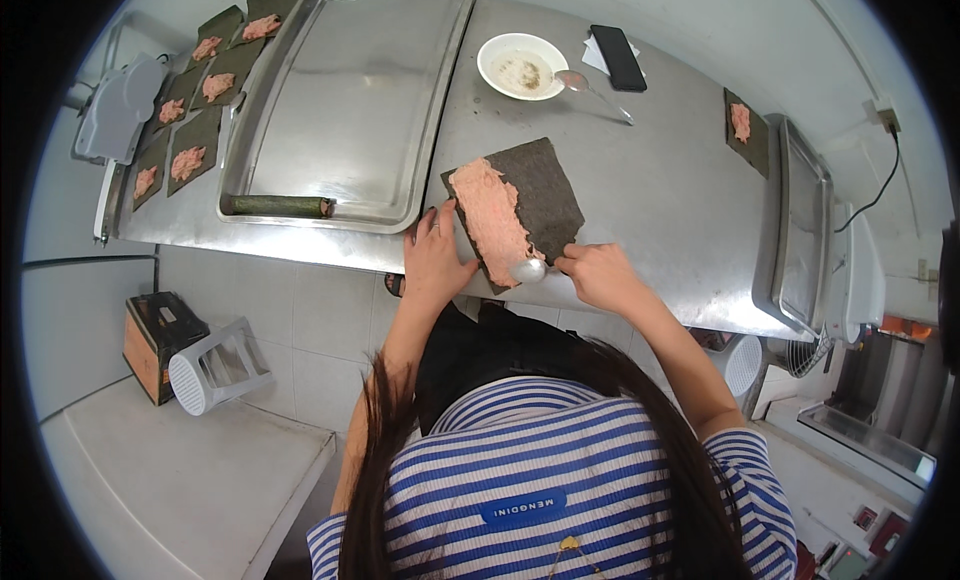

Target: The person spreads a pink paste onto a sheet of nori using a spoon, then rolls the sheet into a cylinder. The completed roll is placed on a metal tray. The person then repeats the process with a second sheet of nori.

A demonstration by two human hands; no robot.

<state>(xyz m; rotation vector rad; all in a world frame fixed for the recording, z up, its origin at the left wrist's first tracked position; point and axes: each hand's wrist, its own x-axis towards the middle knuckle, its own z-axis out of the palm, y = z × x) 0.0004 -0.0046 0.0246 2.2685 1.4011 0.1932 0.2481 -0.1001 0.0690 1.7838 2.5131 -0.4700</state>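
Note:
A dark green seaweed sheet (545, 195) lies at a slant near the front edge of the metal table. Pink minced filling (487, 215) is spread in a thick band over its left part. My right hand (598, 275) is closed round the handle of a metal spoon (528, 271), whose bowl rests on the filling's lower end. At the sheet's left edge is my left hand (437, 257), fingers spread and touching the sheet, holding nothing I can see.
Left stands a large metal tray (340, 100) with one seaweed roll (276, 207) in it. Beyond it lie several seaweed pieces topped with pink filling (188, 163). A white bowl (520, 68), a second spoon (598, 96) and a phone (618, 58) sit at the back. Another tray (803, 225) is far right.

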